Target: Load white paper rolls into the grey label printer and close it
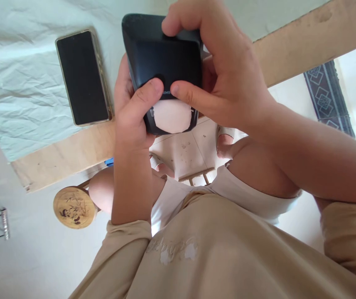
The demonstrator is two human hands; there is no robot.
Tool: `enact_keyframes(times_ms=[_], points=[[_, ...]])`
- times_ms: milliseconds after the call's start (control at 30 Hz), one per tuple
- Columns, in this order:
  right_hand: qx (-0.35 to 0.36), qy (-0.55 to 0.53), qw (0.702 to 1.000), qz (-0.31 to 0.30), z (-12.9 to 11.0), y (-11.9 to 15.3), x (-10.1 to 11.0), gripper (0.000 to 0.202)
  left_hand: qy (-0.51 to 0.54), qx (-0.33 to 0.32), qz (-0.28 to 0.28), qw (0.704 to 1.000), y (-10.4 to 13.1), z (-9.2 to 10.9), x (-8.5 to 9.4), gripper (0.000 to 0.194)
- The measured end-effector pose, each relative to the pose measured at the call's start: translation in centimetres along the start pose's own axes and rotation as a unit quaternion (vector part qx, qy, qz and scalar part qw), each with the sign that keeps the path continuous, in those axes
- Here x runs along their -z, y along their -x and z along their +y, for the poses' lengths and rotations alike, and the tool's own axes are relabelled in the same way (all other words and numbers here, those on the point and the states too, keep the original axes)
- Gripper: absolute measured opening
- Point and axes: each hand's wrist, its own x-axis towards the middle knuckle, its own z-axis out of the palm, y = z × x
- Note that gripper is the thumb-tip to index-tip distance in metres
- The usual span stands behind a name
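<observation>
Above the table edge (72, 153), gripping a black device (165, 58) with left hand (132, 112) and right hand (227, 79), thumbs pressing its white-taped face; nothing opened yet.

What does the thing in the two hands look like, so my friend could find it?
Start at the table's wooden edge, covered by a pale wrinkled cloth. Above that edge, the left hand and right hand hold a black box. Unlike the flat phone lying beside it, it is chunky, with a round white patch.

Black device's (162, 58) far side behind fingers (196, 37); printed label mostly covered.
</observation>
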Motion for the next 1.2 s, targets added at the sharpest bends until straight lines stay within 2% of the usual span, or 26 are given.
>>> enact_keyframes(times_ms=[167,267,367,533,767,867,1033,1200], points=[[-0.067,-0.03,0.997,-0.025,-1.2,-0.2,0.5,0.05,-0.008,0.008,0.015,1.0,0.0,0.2,-0.1,0.032],[-0.092,-0.023,0.995,-0.033,-1.3,-0.2,0.5,0.049,-0.008,-0.002,0.032,0.999,0.1,0.1,-0.4,0.028],[-0.081,-0.015,0.997,-0.016,-1.0,0.0,0.0,0.052,-0.012,-0.001,0.034,0.999,0.2,0.1,-0.6,0.028],[-0.103,0.018,0.994,-0.01,-0.7,0.7,-0.8,0.056,-0.018,0.002,0.026,0.999,0.3,0.3,-0.7,0.029],[-0.13,0.151,0.978,-0.064,-2.4,0.8,0.4,0.051,-0.022,0.004,-0.01,1.0,0.1,-0.1,-0.1,0.035],[-0.142,0.185,0.969,-0.086,-2.7,0.5,0.6,0.051,-0.03,0.009,-0.009,0.999,0.0,-0.1,0.1,0.037],[-0.124,0.167,0.975,-0.075,-2.1,0.4,0.4,0.052,-0.049,0.014,-0.008,0.999,-0.1,0.0,0.4,0.035],[-0.106,0.143,0.982,-0.064,-1.9,0.6,0.4,0.052,-0.01,0.015,-0.007,1.0,-0.2,0.2,-0.1,0.035]])
